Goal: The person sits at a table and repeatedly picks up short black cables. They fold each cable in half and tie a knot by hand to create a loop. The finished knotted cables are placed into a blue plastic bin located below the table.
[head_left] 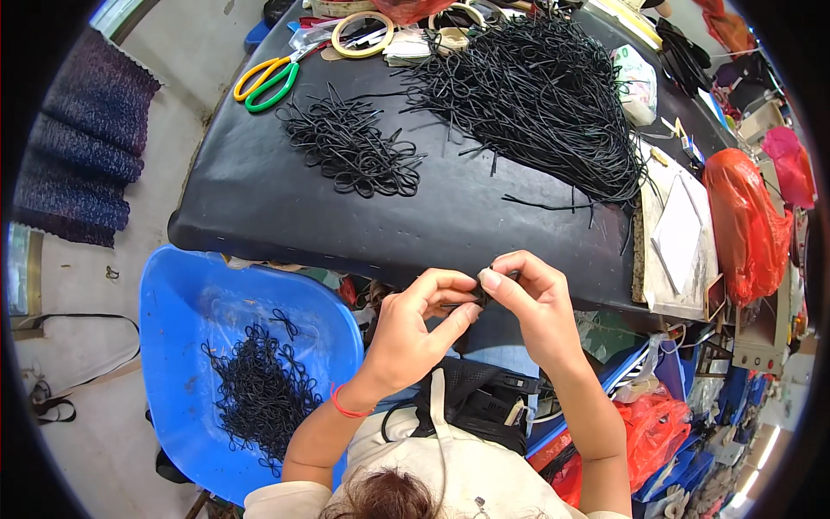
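My left hand [421,327] and my right hand [534,304] meet just off the near edge of the black-covered table [285,208]. Both pinch a short black cord [482,297], mostly hidden by the fingers. A large heap of straight black cords [536,104] spreads over the table's far right. To its left lies a smaller pile of looped black cords [350,143]. Left of my left arm, a blue plastic tub [164,346] holds a mound of knotted black cord loops [259,389].
Scissors with yellow and green handles [268,84] lie at the table's far left, beside a tape roll [363,35]. On the right are a pale board [679,233] and a red plastic bag [748,225]. Another red bag [648,432] sits below, by my right forearm.
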Demonstrator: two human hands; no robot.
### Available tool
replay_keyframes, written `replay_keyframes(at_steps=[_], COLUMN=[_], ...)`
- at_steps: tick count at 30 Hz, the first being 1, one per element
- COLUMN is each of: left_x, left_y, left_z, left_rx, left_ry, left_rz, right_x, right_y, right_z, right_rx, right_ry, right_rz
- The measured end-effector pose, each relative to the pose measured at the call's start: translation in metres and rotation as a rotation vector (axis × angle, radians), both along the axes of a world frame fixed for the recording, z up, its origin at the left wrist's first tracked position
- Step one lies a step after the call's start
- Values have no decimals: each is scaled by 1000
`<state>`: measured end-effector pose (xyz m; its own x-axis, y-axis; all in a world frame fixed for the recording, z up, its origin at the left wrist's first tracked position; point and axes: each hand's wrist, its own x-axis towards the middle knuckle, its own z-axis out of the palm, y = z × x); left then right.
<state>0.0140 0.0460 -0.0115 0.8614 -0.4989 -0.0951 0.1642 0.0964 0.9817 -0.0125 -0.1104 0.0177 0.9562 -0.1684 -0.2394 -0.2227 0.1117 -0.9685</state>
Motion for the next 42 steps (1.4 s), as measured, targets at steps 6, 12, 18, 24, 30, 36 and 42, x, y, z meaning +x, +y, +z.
replay_keyframes(at_steps=[6,12,18,24,30,36,42], left_x=[3,6,2,-9,-6,2,10], left_y=[3,8,7,-1,-5,0,8], left_z=[10,10,8,10,8,15,16], left_rx=[74,4,-155,-37,5,20,-12], left_ry=[-50,172,292,70,-124,-141,21], left_rz=[-93,-147,-197,-41,-9,-88,-220], right_x=[-2,-6,-9,-9,-10,-4,-12], right_y=[3,5,7,10,12,6,-1], right_z=[0,-1,-1,-5,-12,2,2], right_rx=[47,76,-11,-142,-386,-98,-5], right_ry=[11,57,-7,-97,-258,-91,-20], right_rz=[-58,-16,23,-57,-78,-66,115])
